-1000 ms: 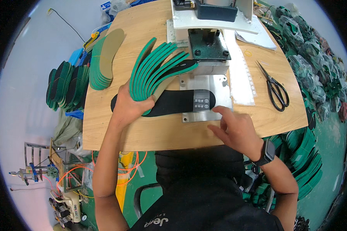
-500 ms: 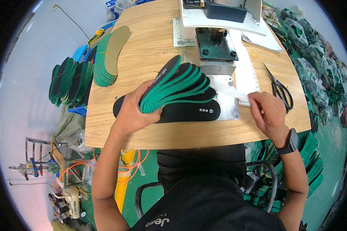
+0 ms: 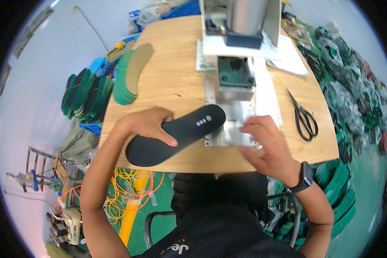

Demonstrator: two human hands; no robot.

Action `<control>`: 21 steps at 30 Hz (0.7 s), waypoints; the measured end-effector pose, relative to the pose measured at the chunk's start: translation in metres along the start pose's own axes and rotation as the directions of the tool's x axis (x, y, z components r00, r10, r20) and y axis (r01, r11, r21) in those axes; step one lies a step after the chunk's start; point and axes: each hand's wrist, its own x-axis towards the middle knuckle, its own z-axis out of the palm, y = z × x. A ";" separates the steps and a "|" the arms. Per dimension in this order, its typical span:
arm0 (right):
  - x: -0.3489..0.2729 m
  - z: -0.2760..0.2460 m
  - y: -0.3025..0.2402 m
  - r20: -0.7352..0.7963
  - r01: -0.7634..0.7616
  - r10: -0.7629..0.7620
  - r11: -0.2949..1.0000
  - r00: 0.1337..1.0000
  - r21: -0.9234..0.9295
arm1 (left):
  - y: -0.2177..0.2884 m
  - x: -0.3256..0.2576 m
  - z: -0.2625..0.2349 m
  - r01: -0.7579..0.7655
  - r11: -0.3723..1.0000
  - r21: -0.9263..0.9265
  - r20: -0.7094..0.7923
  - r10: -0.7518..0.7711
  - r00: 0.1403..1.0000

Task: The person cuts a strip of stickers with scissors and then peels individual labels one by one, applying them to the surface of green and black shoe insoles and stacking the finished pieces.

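Observation:
My left hand [image 3: 148, 127] grips a black insole [image 3: 180, 135] by its middle, thumb across the top face. The insole lies at a slant over the front of the table, its printed end pointing to the upper right above a metal plate [image 3: 232, 133]. Whether more insoles lie stacked beneath it I cannot tell. My right hand [image 3: 268, 148], slightly smeared by motion, is just right of that printed end. Its thumb and fingers are apart, and nothing shows between them.
A press with a dark block [image 3: 235, 72] stands behind the metal plate. Black scissors [image 3: 304, 118] lie at the right. A banded stack of green and tan insoles [image 3: 131, 73] is at the back left. More bundled insoles [image 3: 84, 92] sit beyond the left edge.
The fanned insoles in my left hand have come down, and a black face now shows flat. My right hand has moved left and nearer the insole; the white wisp beside it no longer shows.

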 end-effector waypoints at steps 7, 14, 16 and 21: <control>0.109 0.060 -0.033 0.511 0.000 -0.010 1.000 0.859 0.020 | 0.052 -0.065 0.009 -0.030 0.969 0.247 -0.419 0.135 0.898; 0.083 0.095 -0.043 0.369 0.158 -0.092 0.976 0.925 -0.153 | 0.003 -0.109 0.057 -0.184 0.979 -0.090 -0.660 0.080 0.747; 0.086 0.103 -0.044 0.309 0.053 0.005 0.982 0.951 -0.179 | 0.004 -0.091 0.052 -0.253 0.967 -0.043 -0.708 0.149 0.691; 0.044 0.047 -0.047 0.334 -0.060 0.089 0.993 0.938 -0.097 | -0.079 -0.055 0.010 -0.305 0.904 -0.299 -0.909 -0.172 0.379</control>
